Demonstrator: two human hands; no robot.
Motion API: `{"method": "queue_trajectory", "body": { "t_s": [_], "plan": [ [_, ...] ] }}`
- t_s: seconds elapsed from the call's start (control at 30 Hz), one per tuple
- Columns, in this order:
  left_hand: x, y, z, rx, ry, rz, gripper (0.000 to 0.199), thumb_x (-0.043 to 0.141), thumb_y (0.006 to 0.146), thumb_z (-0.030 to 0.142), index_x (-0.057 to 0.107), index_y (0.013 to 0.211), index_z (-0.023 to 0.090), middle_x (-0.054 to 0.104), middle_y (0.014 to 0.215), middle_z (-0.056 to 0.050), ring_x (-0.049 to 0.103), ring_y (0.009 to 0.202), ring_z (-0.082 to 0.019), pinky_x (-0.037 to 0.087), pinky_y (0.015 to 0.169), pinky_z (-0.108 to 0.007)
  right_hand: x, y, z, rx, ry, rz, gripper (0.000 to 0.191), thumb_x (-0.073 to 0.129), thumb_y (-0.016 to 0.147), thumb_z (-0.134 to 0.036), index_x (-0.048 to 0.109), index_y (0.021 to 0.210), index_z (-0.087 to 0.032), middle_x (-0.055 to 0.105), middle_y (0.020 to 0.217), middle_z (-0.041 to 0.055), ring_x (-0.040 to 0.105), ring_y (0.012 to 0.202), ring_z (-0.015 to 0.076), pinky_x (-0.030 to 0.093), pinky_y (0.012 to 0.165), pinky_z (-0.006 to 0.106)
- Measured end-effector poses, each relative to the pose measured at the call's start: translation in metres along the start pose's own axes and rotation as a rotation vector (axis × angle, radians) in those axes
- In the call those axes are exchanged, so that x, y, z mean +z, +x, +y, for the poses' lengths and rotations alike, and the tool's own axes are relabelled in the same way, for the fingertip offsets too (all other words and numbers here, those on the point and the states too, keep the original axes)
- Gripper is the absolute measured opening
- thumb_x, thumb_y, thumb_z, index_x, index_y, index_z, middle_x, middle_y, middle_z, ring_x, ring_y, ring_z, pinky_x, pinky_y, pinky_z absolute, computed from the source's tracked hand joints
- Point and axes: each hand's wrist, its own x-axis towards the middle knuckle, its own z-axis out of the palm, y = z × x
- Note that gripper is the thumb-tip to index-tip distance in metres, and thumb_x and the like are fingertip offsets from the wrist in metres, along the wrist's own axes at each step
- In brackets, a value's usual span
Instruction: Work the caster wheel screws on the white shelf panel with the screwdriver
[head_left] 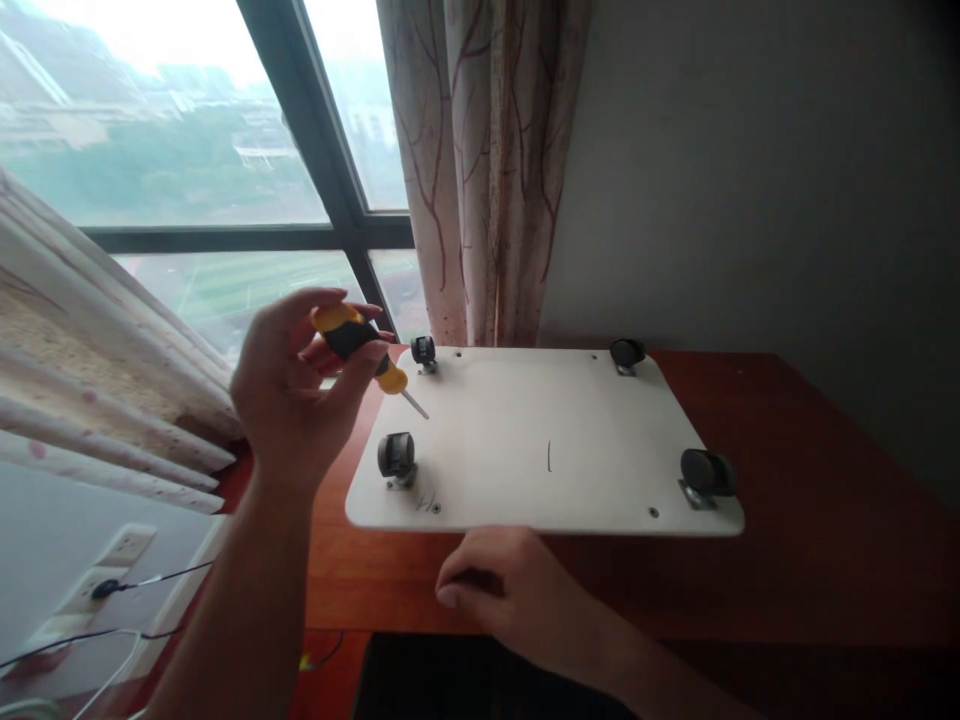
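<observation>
My left hand [300, 385] is raised over the left side of a white board [510, 430]. It is closed around the yellow and black handle of a screwdriver [360, 345], whose metal shaft slants down to the right above the board. The board lies on a reddish-brown wooden table with its casters up. Black casters stand near its corners: front left [397, 458], back left [423, 350], back right [627, 353] and front right [706, 472]. At the board's front edge, my right hand [517, 590] has its fingers curled in; whatever they may hold is hidden.
The wooden table [817, 520] extends right of the board. Behind stand a patterned curtain [487, 170] and a grey wall [750, 180]; a window [165, 130] is at left. Power sockets [112, 570] with a plugged-in cable sit at lower left. Something dark is below the table's front edge.
</observation>
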Motion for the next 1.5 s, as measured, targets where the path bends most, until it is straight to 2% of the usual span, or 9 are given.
{"method": "queue_trajectory", "body": {
  "t_s": [0.1,0.23,0.43,0.6,0.83,1.03,1.23,1.37,1.5],
  "plan": [
    [0.004,0.011,-0.014,-0.056,0.022,-0.042,0.051,0.082,0.079,0.017,0.063,0.126,0.027,0.075,0.108,-0.003,0.076,0.091,-0.018,0.068,0.083,-0.034,-0.041,0.040,-0.009,0.052,0.093,0.116,0.009,0.069,0.088,-0.021,0.077,0.090,-0.019,0.074,0.083,-0.0002,0.065,0.071,0.0102,0.050,0.069,0.021],
    [0.012,0.020,-0.032,-0.094,0.038,-0.042,0.048,0.079,0.085,0.030,0.059,0.128,0.027,0.074,0.111,-0.003,0.077,0.089,-0.018,0.067,0.083,-0.031,-0.085,0.119,0.016,0.137,0.060,0.327,0.005,0.069,0.084,-0.017,0.074,0.085,-0.016,0.072,0.073,-0.0001,0.061,0.063,0.0096,0.048,0.062,0.022],
    [0.024,0.030,-0.050,-0.076,0.063,-0.083,0.047,0.078,0.086,0.029,0.059,0.128,0.027,0.073,0.113,-0.004,0.076,0.088,-0.016,0.066,0.082,-0.029,-0.105,0.212,0.048,0.258,0.026,0.340,0.009,0.065,0.093,-0.020,0.069,0.090,-0.013,0.071,0.085,0.0027,0.064,0.070,0.0100,0.054,0.068,0.024],
    [0.027,0.035,-0.060,-0.064,0.090,-0.134,0.047,0.075,0.087,0.030,0.056,0.130,0.028,0.073,0.113,-0.003,0.076,0.091,-0.017,0.066,0.081,-0.030,-0.103,0.245,0.060,0.325,-0.040,0.242,0.038,0.064,0.097,-0.039,0.061,0.128,-0.017,0.064,0.126,0.0091,0.066,0.105,0.0211,0.058,0.088,0.043],
    [0.031,0.039,-0.071,-0.088,0.097,-0.151,0.047,0.075,0.086,0.030,0.057,0.130,0.028,0.073,0.113,-0.004,0.077,0.092,-0.018,0.066,0.083,-0.032,-0.101,0.254,0.069,0.315,-0.205,0.235,0.037,0.064,0.097,-0.039,0.063,0.126,-0.017,0.065,0.125,0.0088,0.066,0.105,0.0214,0.058,0.089,0.043],
    [0.042,0.046,-0.082,-0.080,0.115,-0.146,0.046,0.074,0.087,0.032,0.057,0.130,0.027,0.072,0.114,-0.004,0.077,0.091,-0.018,0.066,0.083,-0.031,-0.111,0.222,0.045,0.222,-0.354,0.355,0.015,0.064,0.090,-0.018,0.075,0.099,-0.016,0.076,0.099,0.0066,0.067,0.092,0.0152,0.049,0.085,0.027],
    [0.052,0.049,-0.098,-0.084,0.133,-0.124,0.045,0.075,0.086,0.032,0.059,0.127,0.025,0.074,0.112,-0.004,0.076,0.090,-0.018,0.066,0.080,-0.030,-0.108,0.105,0.028,0.211,-0.483,0.399,0.017,0.062,0.090,-0.023,0.077,0.097,-0.021,0.074,0.081,0.0032,0.063,0.072,0.0162,0.044,0.071,0.028],
    [0.059,0.051,-0.104,-0.071,0.178,-0.098,0.045,0.073,0.086,0.031,0.058,0.128,0.024,0.074,0.113,-0.005,0.076,0.091,-0.018,0.066,0.080,-0.030,-0.093,0.027,0.047,0.141,-0.566,0.489,0.026,0.052,0.098,-0.029,0.074,0.086,-0.020,0.072,0.077,0.0026,0.064,0.066,0.0145,0.045,0.069,0.027],
    [0.065,0.052,-0.107,-0.071,0.196,-0.084,0.044,0.073,0.085,0.031,0.059,0.127,0.024,0.074,0.112,-0.004,0.076,0.089,-0.018,0.066,0.078,-0.030,-0.079,-0.018,0.065,0.060,-0.550,0.577,0.028,0.051,0.100,-0.030,0.071,0.082,-0.020,0.072,0.076,0.0029,0.066,0.066,0.0144,0.048,0.066,0.025]
  ]
}}
